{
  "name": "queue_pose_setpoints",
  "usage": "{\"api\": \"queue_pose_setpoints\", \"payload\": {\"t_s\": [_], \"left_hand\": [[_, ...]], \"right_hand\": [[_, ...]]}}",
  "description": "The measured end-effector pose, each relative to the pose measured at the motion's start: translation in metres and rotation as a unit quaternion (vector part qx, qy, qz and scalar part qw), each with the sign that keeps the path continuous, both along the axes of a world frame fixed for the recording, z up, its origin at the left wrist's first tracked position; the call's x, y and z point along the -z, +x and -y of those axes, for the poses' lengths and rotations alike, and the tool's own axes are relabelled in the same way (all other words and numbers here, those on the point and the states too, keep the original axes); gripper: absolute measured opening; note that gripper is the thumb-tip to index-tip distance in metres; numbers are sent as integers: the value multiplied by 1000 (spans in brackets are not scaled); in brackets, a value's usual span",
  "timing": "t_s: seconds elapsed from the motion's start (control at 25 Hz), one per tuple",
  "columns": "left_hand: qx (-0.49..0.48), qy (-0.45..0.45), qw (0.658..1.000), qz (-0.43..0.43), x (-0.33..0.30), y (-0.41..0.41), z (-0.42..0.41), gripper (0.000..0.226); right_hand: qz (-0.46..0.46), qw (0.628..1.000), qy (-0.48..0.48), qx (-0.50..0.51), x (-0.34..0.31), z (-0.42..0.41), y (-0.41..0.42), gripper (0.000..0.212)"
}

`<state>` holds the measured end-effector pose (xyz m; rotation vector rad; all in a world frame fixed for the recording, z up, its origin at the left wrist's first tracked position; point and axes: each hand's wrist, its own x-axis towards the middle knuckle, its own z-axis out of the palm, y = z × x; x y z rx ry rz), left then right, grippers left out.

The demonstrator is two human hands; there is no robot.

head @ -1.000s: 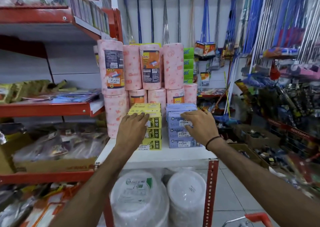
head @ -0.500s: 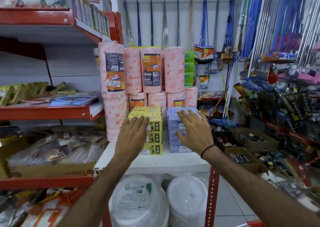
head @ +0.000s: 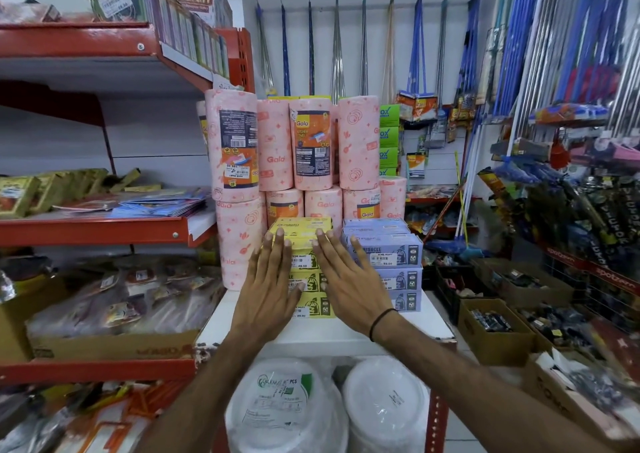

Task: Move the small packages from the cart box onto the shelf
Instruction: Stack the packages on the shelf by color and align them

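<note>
A stack of small yellow packages [head: 304, 234] stands on the white shelf [head: 426, 324], and a stack of small lilac packages [head: 394, 255] stands right beside it. My left hand [head: 268, 290] lies flat against the front of the yellow stack, fingers spread and pointing up. My right hand [head: 346, 283] is also flat and spread; its fingers rest on the yellow stack's right side next to the lilac stack. Neither hand holds anything. The cart box is out of view.
Pink kitchen-towel rolls [head: 311, 147] stand stacked behind the packages. Red shelves [head: 93, 231] with packets lie to the left. White plate packs [head: 287, 407] sit under the shelf. Cardboard boxes [head: 495, 331] of goods and hanging mops [head: 516, 47] fill the right side.
My right hand has slid left from the lilac stack onto the yellow stack. My left hand stayed against the yellow stack's front, and the view has drawn closer.
</note>
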<state>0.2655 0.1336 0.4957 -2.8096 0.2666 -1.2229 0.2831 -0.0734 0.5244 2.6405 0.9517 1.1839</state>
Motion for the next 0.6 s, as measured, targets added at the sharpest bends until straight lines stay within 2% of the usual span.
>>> {"api": "queue_pose_setpoints", "payload": {"t_s": [0.16, 0.32, 0.6], "left_hand": [[-6, -25, 999, 32, 4, -4, 25, 83], [40, 21, 998, 54, -1, 2, 85, 76], [59, 66, 995, 34, -9, 20, 132, 65]], "right_hand": [[4, 999, 45, 18, -5, 26, -4, 79], [3, 993, 88, 73, -8, 86, -1, 74], [-16, 994, 30, 102, -5, 128, 12, 74]]}}
